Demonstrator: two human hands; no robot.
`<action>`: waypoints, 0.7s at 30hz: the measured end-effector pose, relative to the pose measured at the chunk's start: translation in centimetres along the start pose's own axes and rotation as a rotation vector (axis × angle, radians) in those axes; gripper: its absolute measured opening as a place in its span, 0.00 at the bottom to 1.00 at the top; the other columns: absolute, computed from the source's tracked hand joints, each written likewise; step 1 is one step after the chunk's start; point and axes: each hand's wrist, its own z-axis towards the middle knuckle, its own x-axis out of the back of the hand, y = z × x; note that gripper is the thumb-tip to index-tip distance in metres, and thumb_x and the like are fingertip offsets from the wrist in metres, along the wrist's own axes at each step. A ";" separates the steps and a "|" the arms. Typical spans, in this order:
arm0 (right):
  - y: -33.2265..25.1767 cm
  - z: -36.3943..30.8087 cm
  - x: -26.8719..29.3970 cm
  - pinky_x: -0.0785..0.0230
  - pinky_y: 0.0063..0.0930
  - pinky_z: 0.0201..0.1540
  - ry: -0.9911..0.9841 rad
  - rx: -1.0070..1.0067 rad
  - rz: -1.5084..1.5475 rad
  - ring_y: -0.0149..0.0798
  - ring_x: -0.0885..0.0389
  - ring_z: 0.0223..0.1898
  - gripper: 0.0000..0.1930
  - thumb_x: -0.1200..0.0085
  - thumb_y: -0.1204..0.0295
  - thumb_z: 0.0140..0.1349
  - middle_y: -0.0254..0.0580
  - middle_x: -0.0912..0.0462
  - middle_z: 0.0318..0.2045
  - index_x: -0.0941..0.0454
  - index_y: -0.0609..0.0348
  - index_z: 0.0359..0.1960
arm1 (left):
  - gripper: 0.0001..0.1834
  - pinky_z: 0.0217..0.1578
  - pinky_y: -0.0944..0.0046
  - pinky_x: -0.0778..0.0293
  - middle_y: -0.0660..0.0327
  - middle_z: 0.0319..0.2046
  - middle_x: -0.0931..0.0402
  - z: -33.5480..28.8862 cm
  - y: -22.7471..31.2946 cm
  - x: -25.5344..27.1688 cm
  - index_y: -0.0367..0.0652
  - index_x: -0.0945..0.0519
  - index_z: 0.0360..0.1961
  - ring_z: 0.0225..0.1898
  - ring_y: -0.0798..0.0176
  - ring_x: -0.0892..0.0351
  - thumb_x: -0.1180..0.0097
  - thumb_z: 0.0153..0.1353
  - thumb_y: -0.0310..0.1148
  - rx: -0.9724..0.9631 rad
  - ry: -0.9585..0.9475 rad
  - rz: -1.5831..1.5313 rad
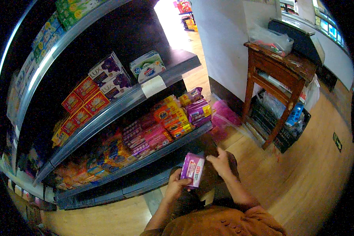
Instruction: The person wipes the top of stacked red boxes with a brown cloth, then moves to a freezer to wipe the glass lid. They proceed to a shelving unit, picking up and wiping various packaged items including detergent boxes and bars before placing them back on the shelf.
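In front of me, a purple and white soap pack [192,170] is gripped by its lower left side in my left hand [177,183], thumb across its face. Just right of the pack, my right hand [221,162] is apart from it, fingers loosely spread and holding nothing. Beyond the hands, the lower shelf [141,167] carries pink and purple packs [153,139], orange and yellow packs [172,118], and a purple pack stack [198,111] at its right end.
Red soap boxes [86,88], white and purple boxes [112,74] and a green and white pack [147,66] stand on the upper shelf [173,70]. To the right, a wooden stool [281,59] holds a plastic bag [269,39]; a black crate [285,137] sits beneath. Pink plastic bags [224,118] lie by the shelf.
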 end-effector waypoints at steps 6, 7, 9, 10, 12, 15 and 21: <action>-3.2 -0.2 1.9 0.33 0.27 0.34 -0.112 -0.669 0.516 0.37 0.26 0.29 0.16 0.51 0.73 0.42 0.42 0.24 0.29 0.29 0.63 0.36 | 0.26 0.20 0.68 0.27 0.55 0.30 0.26 -1.0 0.5 0.1 0.33 0.34 0.44 0.25 0.62 0.25 0.44 0.41 0.29 0.018 -0.225 -0.331; 0.6 -0.1 2.5 0.33 0.28 0.34 -0.143 -0.391 0.487 0.37 0.26 0.29 0.15 0.52 0.73 0.43 0.42 0.24 0.29 0.29 0.62 0.35 | 0.26 0.22 0.66 0.26 0.54 0.31 0.26 -0.4 0.9 -0.6 0.32 0.34 0.44 0.26 0.61 0.24 0.45 0.42 0.31 0.079 -0.307 -0.370; 7.9 -0.5 0.0 0.32 0.27 0.33 -0.340 -0.121 0.524 0.34 0.26 0.28 0.11 0.52 0.70 0.47 0.40 0.25 0.27 0.28 0.60 0.33 | 0.25 0.29 0.61 0.27 0.50 0.34 0.27 -0.9 -0.4 0.2 0.31 0.33 0.43 0.31 0.56 0.25 0.45 0.45 0.33 0.238 -0.379 -0.540; 7.2 -1.4 -0.4 0.32 0.25 0.31 -0.417 -0.115 0.587 0.31 0.26 0.27 0.09 0.52 0.68 0.50 0.37 0.25 0.26 0.28 0.59 0.31 | 0.25 0.33 0.59 0.27 0.48 0.35 0.27 -0.4 -1.2 0.3 0.30 0.33 0.43 0.33 0.54 0.25 0.46 0.46 0.35 0.337 -0.446 -0.629; 9.8 -1.9 0.3 0.31 0.22 0.29 -0.512 -0.237 0.672 0.27 0.26 0.27 0.09 0.52 0.65 0.54 0.33 0.25 0.24 0.28 0.58 0.28 | 0.24 0.38 0.57 0.28 0.45 0.36 0.28 0.7 -2.7 0.0 0.29 0.32 0.42 0.35 0.52 0.25 0.47 0.49 0.37 0.460 -0.483 -0.653; 7.0 -1.7 1.6 0.31 0.22 0.27 -0.615 -0.158 0.803 0.27 0.25 0.25 0.10 0.51 0.64 0.53 0.32 0.25 0.22 0.28 0.57 0.25 | 0.23 0.39 0.56 0.29 0.46 0.37 0.28 1.7 -3.1 0.1 0.29 0.32 0.42 0.36 0.52 0.25 0.48 0.49 0.37 0.545 -0.427 -0.663; 3.0 -1.3 1.2 0.32 0.27 0.30 -0.434 -0.243 0.522 0.34 0.25 0.24 0.11 0.53 0.64 0.49 0.39 0.23 0.23 0.25 0.58 0.23 | 0.24 0.41 0.56 0.30 0.45 0.38 0.29 0.5 -1.6 0.5 0.28 0.33 0.43 0.38 0.51 0.26 0.47 0.48 0.34 0.478 -0.442 -0.689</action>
